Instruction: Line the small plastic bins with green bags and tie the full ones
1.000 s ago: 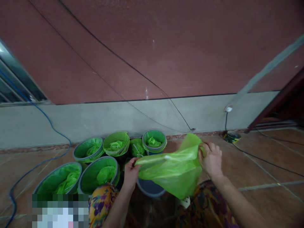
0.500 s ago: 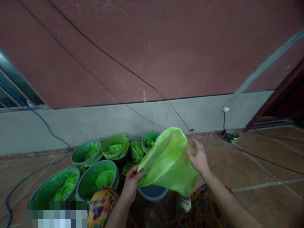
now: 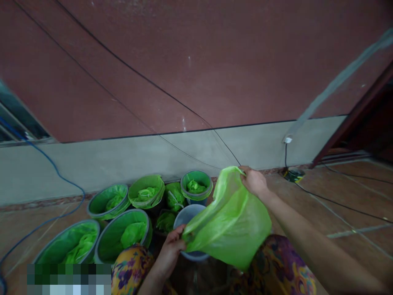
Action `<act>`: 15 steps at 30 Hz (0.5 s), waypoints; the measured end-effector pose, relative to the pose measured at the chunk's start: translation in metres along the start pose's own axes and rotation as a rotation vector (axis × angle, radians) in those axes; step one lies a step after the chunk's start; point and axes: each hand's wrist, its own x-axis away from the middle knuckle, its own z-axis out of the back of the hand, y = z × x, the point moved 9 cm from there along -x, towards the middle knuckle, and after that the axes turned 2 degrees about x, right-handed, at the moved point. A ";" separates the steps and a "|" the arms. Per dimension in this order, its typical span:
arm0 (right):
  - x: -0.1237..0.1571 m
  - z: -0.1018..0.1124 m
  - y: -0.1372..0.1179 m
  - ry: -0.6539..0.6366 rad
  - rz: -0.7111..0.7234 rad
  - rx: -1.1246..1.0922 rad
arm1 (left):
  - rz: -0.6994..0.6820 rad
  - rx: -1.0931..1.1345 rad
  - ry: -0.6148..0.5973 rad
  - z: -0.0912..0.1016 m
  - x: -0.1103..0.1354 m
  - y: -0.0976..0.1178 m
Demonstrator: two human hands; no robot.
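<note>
A thin green plastic bag [image 3: 230, 221] is stretched between my two hands, its mouth edge facing up and to the left. My left hand [image 3: 170, 248] pinches the lower left corner of the mouth. With closed fingers my right hand [image 3: 254, 180] grips the upper right part of the same edge. Behind and below the bag stands a grey bucket [image 3: 188, 212], partly hidden by it; no liner shows in the part I can see.
Several buckets lined with green bags, such as one bucket [image 3: 124, 235] and another [image 3: 196, 186], stand to the left and behind. A blue cable [image 3: 55, 164] crosses the tiles. A black cord [image 3: 337, 205] runs from a cable coil [image 3: 294, 175] by the wall.
My right hand has closed on the bag's edge and moved slightly up, where before its fingers were spread beside it. The bag has shifted right, uncovering more of the grey bucket.
</note>
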 end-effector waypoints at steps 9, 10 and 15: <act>-0.004 0.030 0.037 0.193 -0.122 -0.601 | -0.097 -0.745 0.440 0.070 -0.027 -0.002; -0.002 0.038 0.038 0.197 -0.154 -0.750 | -0.122 -0.836 0.533 0.077 -0.032 0.011; 0.046 0.112 0.042 0.436 -0.081 -1.021 | -0.418 -0.786 0.848 0.079 -0.044 0.114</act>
